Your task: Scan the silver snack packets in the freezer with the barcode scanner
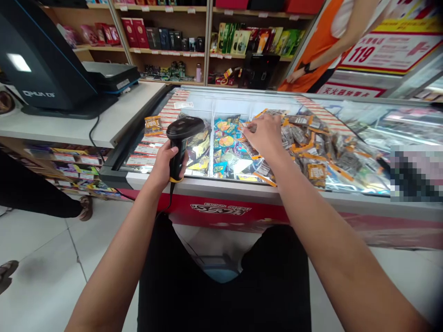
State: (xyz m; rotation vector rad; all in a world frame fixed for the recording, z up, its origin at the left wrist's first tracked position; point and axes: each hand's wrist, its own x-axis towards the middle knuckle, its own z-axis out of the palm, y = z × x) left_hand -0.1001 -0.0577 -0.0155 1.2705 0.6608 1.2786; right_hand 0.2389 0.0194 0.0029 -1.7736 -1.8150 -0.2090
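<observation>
My left hand (165, 165) is wrapped around the handle of a black handheld barcode scanner (185, 127), held upright over the left end of the chest freezer (287, 196). The scanner's cord hangs below the grip. My right hand (266, 136) reaches over the freezer's middle, its fingers closed on a small clear snack packet (249, 146) with orange edges; part of it is hidden by the hand. Many similar packets (299, 133) are heaped to the right of that hand. One orange packet (153, 125) lies apart, left of the scanner.
Blue and yellow wrapped packs (224, 143) show inside the freezer. On the left, a counter (104, 124) bears a dark checkout terminal (51, 60). Stocked shelves (166, 50) stand behind. A person in an orange apron (321, 50) is at the back right; another person's leg (38, 193) shows at left.
</observation>
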